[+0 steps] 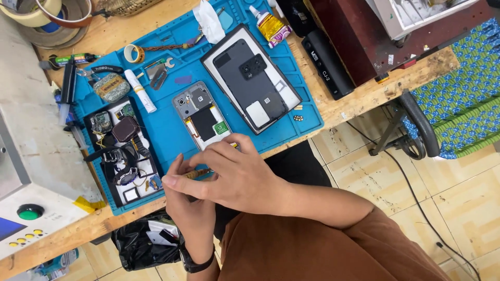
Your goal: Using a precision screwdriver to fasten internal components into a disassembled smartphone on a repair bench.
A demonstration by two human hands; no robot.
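My right hand (pixel 240 174) and my left hand (pixel 188 200) meet at the near edge of the blue work mat (pixel 166 130). Both pinch a small tool with a knurled brass handle (pixel 196 174), and my fingers hide its tip. The left wrist wears a black watch (pixel 195 264). Just beyond my fingers lies an opened silver phone (pixel 202 115) with its back removed and its inner parts showing. Beside it, a dark grey back cover with a camera block (pixel 250 78) rests on a white-edged panel.
A black tray of watch parts (pixel 122 151) sits left of my hands. On the mat are a white tube (pixel 139 91), a tape roll (pixel 134 53) and a glue bottle (pixel 271 26). A grey machine with a green button (pixel 30 212) is at far left, a patterned chair (pixel 458 88) at right.
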